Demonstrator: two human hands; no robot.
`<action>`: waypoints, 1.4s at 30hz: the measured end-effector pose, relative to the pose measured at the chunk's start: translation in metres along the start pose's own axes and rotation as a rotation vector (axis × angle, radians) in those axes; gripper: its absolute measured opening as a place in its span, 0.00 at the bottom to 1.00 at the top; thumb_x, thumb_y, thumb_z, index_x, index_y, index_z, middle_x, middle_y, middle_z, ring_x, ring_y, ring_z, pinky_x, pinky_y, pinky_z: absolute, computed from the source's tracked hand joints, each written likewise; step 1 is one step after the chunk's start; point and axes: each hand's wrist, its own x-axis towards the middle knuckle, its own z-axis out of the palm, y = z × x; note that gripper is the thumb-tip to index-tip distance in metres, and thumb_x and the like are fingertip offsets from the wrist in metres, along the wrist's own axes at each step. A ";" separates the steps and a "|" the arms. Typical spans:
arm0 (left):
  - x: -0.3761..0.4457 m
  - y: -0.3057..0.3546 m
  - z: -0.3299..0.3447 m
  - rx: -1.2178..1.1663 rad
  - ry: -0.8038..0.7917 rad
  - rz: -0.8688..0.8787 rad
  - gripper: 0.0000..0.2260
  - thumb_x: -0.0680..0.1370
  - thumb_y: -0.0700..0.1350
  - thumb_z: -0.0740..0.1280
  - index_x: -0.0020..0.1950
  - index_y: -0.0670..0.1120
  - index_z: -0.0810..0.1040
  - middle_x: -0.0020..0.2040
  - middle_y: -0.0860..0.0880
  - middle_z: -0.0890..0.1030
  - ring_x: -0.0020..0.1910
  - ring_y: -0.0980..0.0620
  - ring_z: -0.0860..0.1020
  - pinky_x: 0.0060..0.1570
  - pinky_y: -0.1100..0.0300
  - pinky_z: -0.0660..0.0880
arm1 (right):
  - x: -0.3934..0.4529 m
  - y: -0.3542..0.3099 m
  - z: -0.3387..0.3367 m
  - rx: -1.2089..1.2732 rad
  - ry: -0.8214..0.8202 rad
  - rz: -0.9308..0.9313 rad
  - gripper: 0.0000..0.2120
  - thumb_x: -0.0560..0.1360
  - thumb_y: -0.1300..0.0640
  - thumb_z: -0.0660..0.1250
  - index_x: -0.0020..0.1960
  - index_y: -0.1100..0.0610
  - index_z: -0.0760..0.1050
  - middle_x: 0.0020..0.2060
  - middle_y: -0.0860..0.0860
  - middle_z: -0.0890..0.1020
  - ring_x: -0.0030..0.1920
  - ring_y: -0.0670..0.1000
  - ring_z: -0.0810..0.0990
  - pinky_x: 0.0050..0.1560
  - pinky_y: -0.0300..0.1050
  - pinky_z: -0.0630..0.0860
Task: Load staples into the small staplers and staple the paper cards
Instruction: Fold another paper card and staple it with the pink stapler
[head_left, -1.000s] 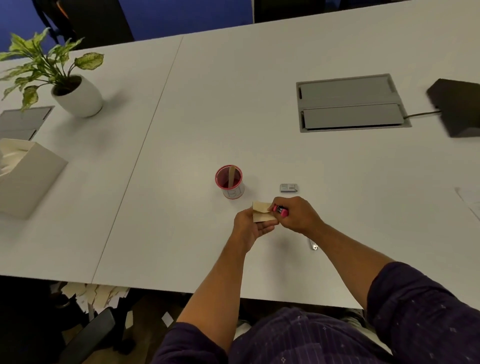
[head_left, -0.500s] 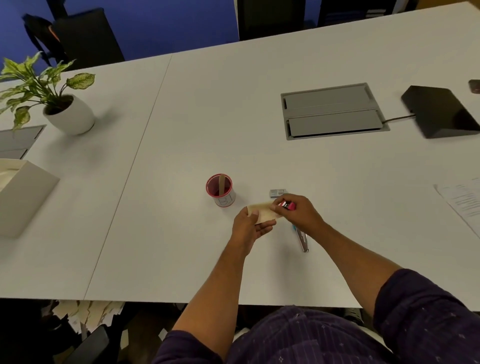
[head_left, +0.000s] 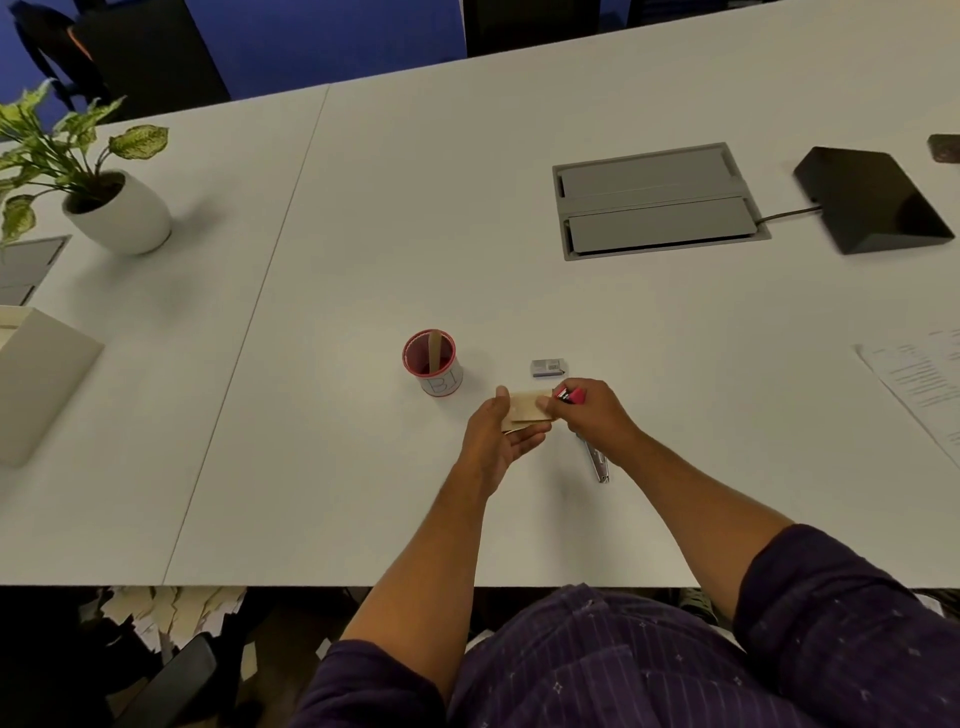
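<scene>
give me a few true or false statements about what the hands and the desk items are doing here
1. The right hand grips a pink stapler. True.
2. The left hand holds the paper cards. True.
3. The red-rimmed cup lies tipped over. False: it stands upright with a wooden stick in it.
4. The staple box sits inside the cup. False: it lies on the table, beyond the hands.
5. A second stapler lies on the table. True.
</scene>
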 end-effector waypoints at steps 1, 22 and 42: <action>0.000 0.001 0.000 -0.009 0.009 -0.008 0.21 0.82 0.57 0.63 0.64 0.40 0.73 0.56 0.35 0.82 0.50 0.36 0.84 0.49 0.49 0.83 | -0.001 0.000 -0.001 -0.001 -0.010 0.002 0.15 0.75 0.53 0.76 0.42 0.64 0.77 0.26 0.46 0.71 0.27 0.44 0.67 0.35 0.43 0.66; 0.006 -0.005 0.001 0.340 0.055 0.143 0.14 0.85 0.52 0.58 0.65 0.45 0.72 0.54 0.41 0.84 0.41 0.45 0.86 0.41 0.57 0.83 | 0.003 0.000 0.004 0.038 0.051 0.035 0.09 0.76 0.53 0.75 0.41 0.56 0.80 0.28 0.45 0.76 0.28 0.46 0.72 0.33 0.41 0.69; 0.005 0.009 -0.005 0.440 0.089 0.298 0.18 0.83 0.60 0.56 0.67 0.54 0.75 0.60 0.51 0.79 0.43 0.46 0.86 0.46 0.57 0.78 | 0.011 -0.006 0.007 0.419 0.074 0.288 0.18 0.74 0.48 0.72 0.53 0.63 0.81 0.27 0.51 0.73 0.25 0.49 0.64 0.27 0.41 0.60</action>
